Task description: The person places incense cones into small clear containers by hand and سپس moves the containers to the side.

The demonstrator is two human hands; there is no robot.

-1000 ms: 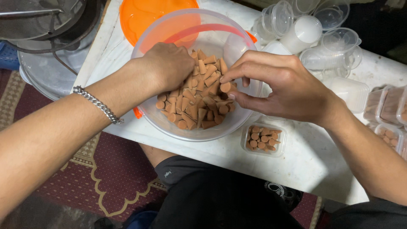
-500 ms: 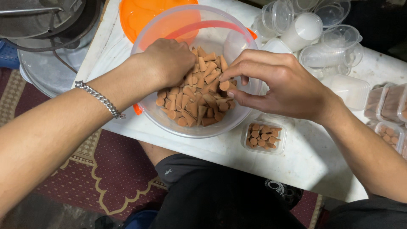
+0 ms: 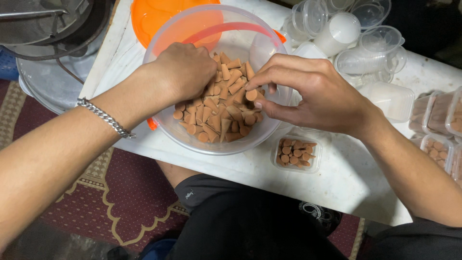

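Both hands work in a clear plastic bowl [image 3: 166,120] of brown cones [image 3: 219,113] on a white table [image 3: 351,178]: the left hand [image 3: 185,70] digs in curled, the right hand [image 3: 313,94] pinches one cone [image 3: 251,95]; a small filled container [image 3: 296,154] sits just right, nearer.

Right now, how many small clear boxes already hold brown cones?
At least 2: one small clear rectangular plastic box below the large clear bowl, another at the right edge. Neighbouring stacked boxes may hide more.
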